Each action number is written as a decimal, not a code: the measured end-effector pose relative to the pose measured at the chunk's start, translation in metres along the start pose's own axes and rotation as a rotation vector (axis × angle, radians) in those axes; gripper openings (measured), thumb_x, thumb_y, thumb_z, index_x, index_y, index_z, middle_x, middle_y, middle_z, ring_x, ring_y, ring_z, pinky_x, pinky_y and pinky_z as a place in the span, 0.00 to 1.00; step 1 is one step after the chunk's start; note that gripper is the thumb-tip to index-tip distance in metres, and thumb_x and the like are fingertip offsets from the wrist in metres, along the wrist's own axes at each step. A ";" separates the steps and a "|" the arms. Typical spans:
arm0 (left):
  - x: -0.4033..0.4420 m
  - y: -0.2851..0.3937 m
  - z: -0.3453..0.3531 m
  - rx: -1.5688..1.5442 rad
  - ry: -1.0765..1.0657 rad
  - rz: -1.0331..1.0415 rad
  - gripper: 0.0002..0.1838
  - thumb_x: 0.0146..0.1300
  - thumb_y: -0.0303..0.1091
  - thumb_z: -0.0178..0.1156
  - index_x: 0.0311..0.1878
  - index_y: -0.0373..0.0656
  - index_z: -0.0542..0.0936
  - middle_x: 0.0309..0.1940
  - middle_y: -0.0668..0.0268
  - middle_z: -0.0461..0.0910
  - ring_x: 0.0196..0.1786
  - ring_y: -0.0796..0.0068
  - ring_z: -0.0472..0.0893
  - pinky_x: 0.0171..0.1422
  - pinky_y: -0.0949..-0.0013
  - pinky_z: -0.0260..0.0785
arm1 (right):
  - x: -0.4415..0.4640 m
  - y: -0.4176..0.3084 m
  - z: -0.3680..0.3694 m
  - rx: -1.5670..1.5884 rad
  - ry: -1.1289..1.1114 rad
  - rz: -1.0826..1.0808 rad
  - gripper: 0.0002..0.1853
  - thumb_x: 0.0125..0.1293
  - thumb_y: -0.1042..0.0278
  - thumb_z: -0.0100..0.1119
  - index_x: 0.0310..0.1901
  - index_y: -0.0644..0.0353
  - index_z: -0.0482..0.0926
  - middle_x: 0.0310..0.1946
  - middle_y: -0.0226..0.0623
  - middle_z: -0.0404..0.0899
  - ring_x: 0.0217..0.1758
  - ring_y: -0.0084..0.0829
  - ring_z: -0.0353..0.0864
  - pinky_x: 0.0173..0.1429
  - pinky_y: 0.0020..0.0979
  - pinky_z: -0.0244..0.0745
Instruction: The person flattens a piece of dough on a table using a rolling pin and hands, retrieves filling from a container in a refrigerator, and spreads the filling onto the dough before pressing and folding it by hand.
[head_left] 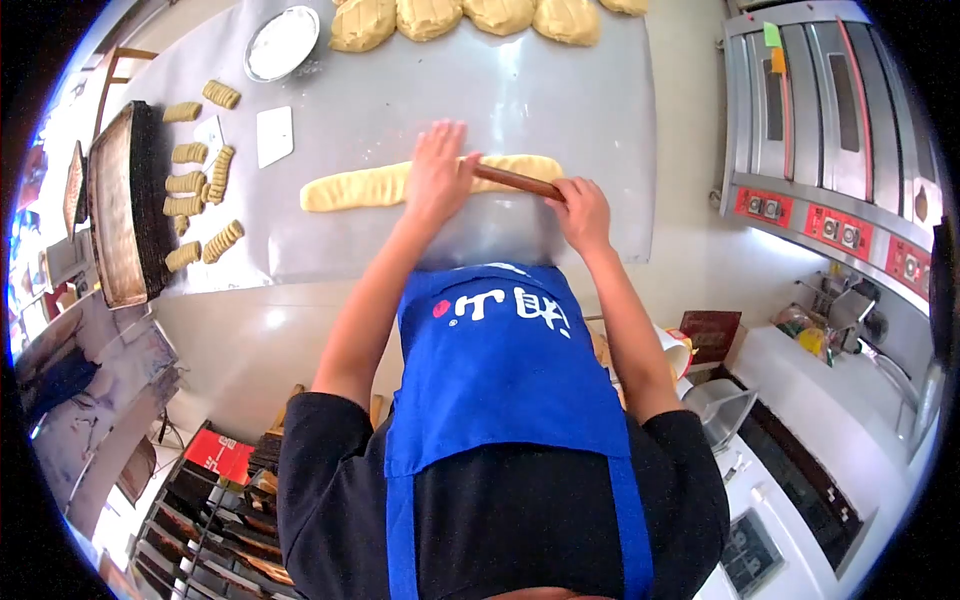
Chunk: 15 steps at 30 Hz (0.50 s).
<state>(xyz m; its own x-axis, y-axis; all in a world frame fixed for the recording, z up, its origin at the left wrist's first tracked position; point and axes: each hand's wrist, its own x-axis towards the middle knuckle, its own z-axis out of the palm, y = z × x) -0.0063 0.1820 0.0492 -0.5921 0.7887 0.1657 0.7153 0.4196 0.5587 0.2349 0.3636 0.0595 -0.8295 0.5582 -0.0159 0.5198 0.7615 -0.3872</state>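
Note:
A long, flattened strip of pale yellow dough lies across the metal worktop in front of me. My left hand lies over its middle, fingers stretched out and pointing away from me. A brown wooden rolling pin slants over the right half of the dough. Its left end meets my left hand at the thumb, and how far it runs beneath the palm is hidden. My right hand is closed around the pin's right end, at the near edge of the strip.
Big dough lumps line the far edge near a bowl of white powder. A white scraper lies left of the dough. Farther left are ridged dough pieces and a dark baking tray. An oven stands right.

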 end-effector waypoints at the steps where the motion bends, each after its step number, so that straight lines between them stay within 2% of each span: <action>1: 0.005 0.008 0.022 0.062 -0.105 -0.017 0.34 0.83 0.50 0.57 0.81 0.37 0.71 0.81 0.44 0.70 0.86 0.44 0.65 0.91 0.44 0.53 | 0.008 0.000 0.004 0.011 -0.033 -0.133 0.18 0.65 0.59 0.77 0.54 0.52 0.85 0.55 0.38 0.87 0.63 0.48 0.83 0.62 0.48 0.78; 2: -0.002 0.008 0.038 0.066 -0.105 -0.016 0.34 0.83 0.50 0.57 0.81 0.37 0.71 0.81 0.44 0.70 0.86 0.44 0.65 0.91 0.44 0.53 | 0.014 -0.002 0.008 0.014 -0.032 -0.134 0.18 0.65 0.59 0.77 0.54 0.52 0.85 0.55 0.38 0.87 0.63 0.48 0.83 0.62 0.48 0.78; 4: -0.009 0.006 0.069 0.160 -0.108 -0.018 0.38 0.84 0.54 0.53 0.85 0.37 0.66 0.84 0.43 0.66 0.88 0.44 0.61 0.93 0.45 0.48 | 0.027 0.000 0.015 0.034 0.084 -0.283 0.23 0.68 0.57 0.76 0.62 0.54 0.84 0.66 0.44 0.82 0.71 0.50 0.78 0.71 0.52 0.72; 5: -0.018 0.006 0.078 0.176 -0.137 -0.126 0.43 0.81 0.58 0.55 0.87 0.37 0.62 0.87 0.44 0.59 0.92 0.47 0.53 0.95 0.44 0.39 | 0.025 0.003 0.017 0.028 0.049 -0.201 0.31 0.75 0.51 0.68 0.74 0.56 0.78 0.78 0.53 0.73 0.82 0.55 0.70 0.80 0.56 0.66; 6: -0.024 0.012 0.078 0.179 -0.140 -0.128 0.43 0.81 0.58 0.55 0.87 0.37 0.62 0.87 0.44 0.59 0.92 0.47 0.53 0.95 0.44 0.39 | 0.022 0.008 0.024 0.033 0.047 -0.201 0.31 0.75 0.51 0.68 0.74 0.56 0.78 0.78 0.53 0.73 0.82 0.55 0.70 0.80 0.56 0.66; 8: -0.030 0.020 0.075 0.286 -0.049 -0.148 0.46 0.79 0.59 0.56 0.87 0.35 0.60 0.88 0.42 0.56 0.93 0.45 0.49 0.95 0.41 0.34 | 0.020 0.017 0.037 -0.052 0.068 -0.115 0.38 0.81 0.45 0.59 0.82 0.62 0.68 0.84 0.57 0.64 0.89 0.57 0.58 0.87 0.58 0.58; 9: -0.026 0.021 0.074 0.272 -0.064 -0.153 0.46 0.79 0.59 0.56 0.88 0.35 0.59 0.89 0.40 0.53 0.93 0.43 0.46 0.95 0.38 0.32 | 0.022 0.017 0.041 -0.045 0.060 -0.117 0.38 0.81 0.45 0.59 0.82 0.62 0.68 0.84 0.57 0.64 0.89 0.57 0.58 0.87 0.58 0.58; 11: -0.006 0.017 0.076 0.287 -0.078 -0.163 0.46 0.79 0.59 0.56 0.88 0.35 0.59 0.89 0.39 0.53 0.93 0.42 0.46 0.95 0.38 0.33 | 0.028 0.016 0.052 -0.067 0.060 -0.022 0.41 0.83 0.41 0.53 0.84 0.65 0.65 0.87 0.59 0.58 0.92 0.57 0.49 0.92 0.59 0.48; 13: 0.021 0.008 0.080 0.299 -0.102 -0.173 0.47 0.79 0.59 0.56 0.88 0.35 0.58 0.89 0.38 0.52 0.93 0.41 0.45 0.95 0.38 0.33 | 0.057 0.011 0.054 -0.143 0.045 0.012 0.41 0.83 0.40 0.52 0.84 0.65 0.65 0.87 0.59 0.58 0.92 0.57 0.49 0.92 0.59 0.45; 15: 0.046 -0.007 0.089 0.263 0.008 -0.148 0.46 0.81 0.59 0.53 0.88 0.34 0.57 0.89 0.36 0.49 0.92 0.36 0.45 0.95 0.39 0.33 | 0.086 0.014 0.055 -0.220 0.016 0.040 0.41 0.83 0.39 0.52 0.84 0.64 0.65 0.87 0.60 0.57 0.93 0.57 0.49 0.93 0.59 0.42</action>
<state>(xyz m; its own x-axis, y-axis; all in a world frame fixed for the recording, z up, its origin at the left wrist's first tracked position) -0.0058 0.2552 -0.0196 -0.6994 0.7070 0.1053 0.6918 0.6326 0.3482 0.1595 0.4045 0.0024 -0.8050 0.5932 -0.0116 0.5856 0.7913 -0.1757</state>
